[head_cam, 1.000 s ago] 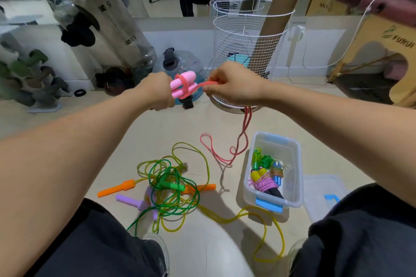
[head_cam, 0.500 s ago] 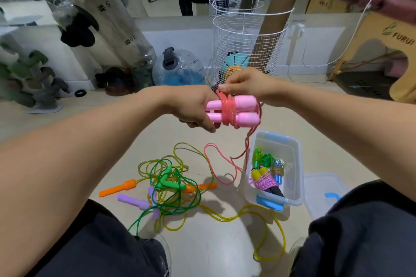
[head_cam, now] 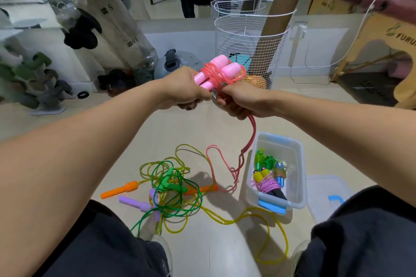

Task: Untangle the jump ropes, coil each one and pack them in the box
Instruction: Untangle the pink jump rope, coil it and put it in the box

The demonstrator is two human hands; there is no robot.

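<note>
My left hand (head_cam: 183,91) grips the two pink handles (head_cam: 216,69) of a jump rope, held side by side and pointing up and right. Several turns of pink cord (head_cam: 212,74) wrap around them. My right hand (head_cam: 239,99) grips the cord just below the handles; the loose pink cord (head_cam: 244,150) hangs down to the floor beside the box. The clear plastic box (head_cam: 299,159) with blue latches stands on the floor at the right and holds several coiled ropes (head_cam: 269,177). A tangle of green and yellow ropes (head_cam: 173,186) with orange (head_cam: 119,191) and purple handles (head_cam: 135,203) lies on the floor.
The box lid (head_cam: 324,195) lies right of the box. A white wire basket (head_cam: 247,45) with cardboard tubes stands behind my hands. Large clear bottles (head_cam: 112,27), a dumbbell rack (head_cam: 29,78) and a mirror wall are at the back. A wooden stool (head_cam: 387,51) stands at the right.
The handles swung from lying sideways to pointing up and right. My right hand dropped from above the handles to below them, pulling the cord round, and less loose cord lies on the floor.
</note>
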